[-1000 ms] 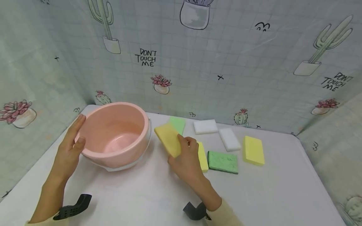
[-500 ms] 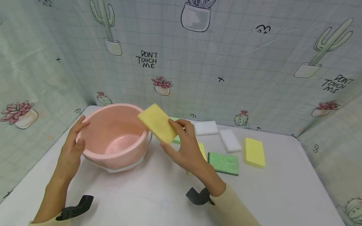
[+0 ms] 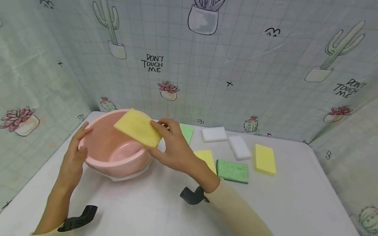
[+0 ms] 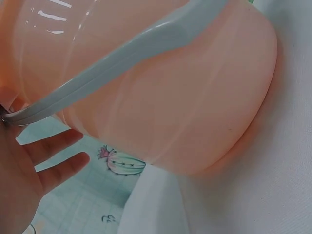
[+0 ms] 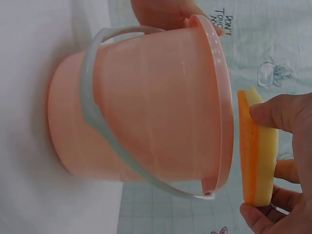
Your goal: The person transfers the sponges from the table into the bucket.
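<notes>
On the left of the table stands a pink bucket [image 3: 121, 167] with a pale handle [image 5: 114, 139] hanging down its side. My left hand [image 3: 70, 165] holds the bucket's rim at its left side, some fingers stretched along the outside in the left wrist view. Between thumb and fingers, my right hand [image 3: 177, 149] pinches a yellow sponge [image 3: 136, 127] by its right end. That sponge is tilted above the right part of the bucket's opening; in the right wrist view it is apart from the rim. The bucket's visible floor is bare.
Right of the bucket lie a light green sponge [image 3: 186, 131], another yellow sponge [image 3: 206, 158] partly behind my right arm, a darker green sponge [image 3: 232, 171], two white sponges [image 3: 214, 134] and a yellow sponge [image 3: 264, 159]. A patterned cloth [image 3: 189, 72] hangs behind the white table [image 3: 280, 203].
My right hand has carried the yellow sponge up and leftward from the table to above the bucket's opening. The left hand has stayed at the rim.
</notes>
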A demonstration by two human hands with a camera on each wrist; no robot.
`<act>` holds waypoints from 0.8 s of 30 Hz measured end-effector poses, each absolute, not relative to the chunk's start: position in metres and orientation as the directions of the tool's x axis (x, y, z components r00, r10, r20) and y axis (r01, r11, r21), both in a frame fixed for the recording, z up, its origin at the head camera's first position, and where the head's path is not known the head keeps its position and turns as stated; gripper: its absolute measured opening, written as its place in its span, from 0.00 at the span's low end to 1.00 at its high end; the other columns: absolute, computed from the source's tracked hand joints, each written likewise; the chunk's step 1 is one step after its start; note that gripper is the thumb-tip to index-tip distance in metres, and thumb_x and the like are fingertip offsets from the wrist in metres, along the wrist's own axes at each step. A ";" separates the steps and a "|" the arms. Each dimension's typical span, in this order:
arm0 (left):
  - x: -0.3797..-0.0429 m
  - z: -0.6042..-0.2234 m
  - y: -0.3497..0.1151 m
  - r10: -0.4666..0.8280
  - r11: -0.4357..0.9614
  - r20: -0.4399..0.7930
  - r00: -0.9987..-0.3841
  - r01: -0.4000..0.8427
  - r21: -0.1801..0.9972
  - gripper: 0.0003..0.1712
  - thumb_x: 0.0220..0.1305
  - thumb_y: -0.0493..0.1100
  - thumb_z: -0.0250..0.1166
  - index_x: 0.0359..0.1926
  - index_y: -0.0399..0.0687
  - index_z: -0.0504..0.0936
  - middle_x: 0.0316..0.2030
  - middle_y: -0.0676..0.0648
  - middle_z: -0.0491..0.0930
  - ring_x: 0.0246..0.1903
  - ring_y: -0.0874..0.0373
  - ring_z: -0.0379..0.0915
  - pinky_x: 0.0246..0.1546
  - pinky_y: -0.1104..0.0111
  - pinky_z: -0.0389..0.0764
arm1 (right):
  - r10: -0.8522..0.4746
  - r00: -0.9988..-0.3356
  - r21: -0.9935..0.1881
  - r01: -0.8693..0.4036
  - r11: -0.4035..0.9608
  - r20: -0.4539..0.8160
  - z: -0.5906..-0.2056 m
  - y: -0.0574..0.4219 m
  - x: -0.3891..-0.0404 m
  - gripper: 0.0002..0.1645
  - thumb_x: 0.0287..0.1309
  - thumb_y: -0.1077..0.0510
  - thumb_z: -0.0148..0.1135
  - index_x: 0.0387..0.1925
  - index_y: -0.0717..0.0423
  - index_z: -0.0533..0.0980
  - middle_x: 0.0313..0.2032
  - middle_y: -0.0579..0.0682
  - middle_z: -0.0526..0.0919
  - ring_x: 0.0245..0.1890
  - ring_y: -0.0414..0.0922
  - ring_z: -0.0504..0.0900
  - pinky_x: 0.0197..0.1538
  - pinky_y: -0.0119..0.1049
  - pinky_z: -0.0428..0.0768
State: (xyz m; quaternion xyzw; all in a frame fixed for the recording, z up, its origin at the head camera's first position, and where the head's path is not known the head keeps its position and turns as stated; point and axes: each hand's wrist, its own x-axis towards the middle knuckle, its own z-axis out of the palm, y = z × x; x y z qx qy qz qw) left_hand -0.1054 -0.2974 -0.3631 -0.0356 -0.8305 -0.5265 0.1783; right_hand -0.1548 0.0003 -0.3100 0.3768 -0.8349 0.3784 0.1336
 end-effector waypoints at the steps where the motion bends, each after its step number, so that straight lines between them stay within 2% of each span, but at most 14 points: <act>1: -0.105 -0.364 -0.298 -0.128 0.441 0.334 -0.934 0.248 0.862 0.30 0.71 0.55 0.47 0.72 0.60 0.59 0.74 0.59 0.45 0.72 0.61 0.38 0.68 0.54 0.47 | -0.537 -0.679 -0.528 -0.731 0.432 0.500 -0.309 -0.002 -0.156 0.39 0.53 0.54 0.69 0.65 0.61 0.67 0.58 0.53 0.64 0.56 0.45 0.62 0.55 0.32 0.68; 6: -0.104 -0.364 -0.298 -0.121 0.456 0.351 -0.929 0.262 0.851 0.29 0.71 0.52 0.47 0.72 0.58 0.59 0.74 0.58 0.46 0.72 0.60 0.40 0.67 0.61 0.52 | -0.593 -0.663 -0.501 -0.743 0.443 0.458 -0.304 -0.014 -0.161 0.40 0.54 0.51 0.68 0.66 0.60 0.66 0.57 0.53 0.65 0.55 0.44 0.62 0.54 0.30 0.67; 15: -0.102 -0.363 -0.300 -0.132 0.465 0.356 -0.925 0.259 0.846 0.30 0.71 0.51 0.48 0.72 0.60 0.58 0.74 0.58 0.46 0.72 0.57 0.40 0.63 0.54 0.58 | -0.674 -0.644 -0.444 -0.755 0.483 0.362 -0.294 -0.037 -0.171 0.41 0.55 0.45 0.67 0.66 0.57 0.66 0.59 0.51 0.65 0.59 0.44 0.60 0.56 0.24 0.63; 18: -0.101 -0.364 -0.299 -0.134 0.454 0.349 -0.928 0.255 0.854 0.30 0.71 0.51 0.49 0.72 0.60 0.58 0.74 0.57 0.46 0.72 0.57 0.41 0.63 0.57 0.59 | -0.694 -0.645 -0.438 -0.751 0.495 0.321 -0.291 -0.043 -0.174 0.41 0.54 0.45 0.67 0.66 0.56 0.67 0.59 0.50 0.67 0.58 0.44 0.61 0.55 0.24 0.63; 24: -0.104 -0.363 -0.299 -0.140 0.489 0.359 -0.923 0.251 0.835 0.29 0.71 0.48 0.49 0.72 0.60 0.59 0.73 0.58 0.49 0.71 0.58 0.42 0.59 0.68 0.63 | -0.728 -0.654 -0.441 -0.726 0.527 0.205 -0.285 -0.053 -0.183 0.41 0.53 0.44 0.67 0.66 0.54 0.68 0.58 0.48 0.68 0.56 0.43 0.62 0.51 0.24 0.66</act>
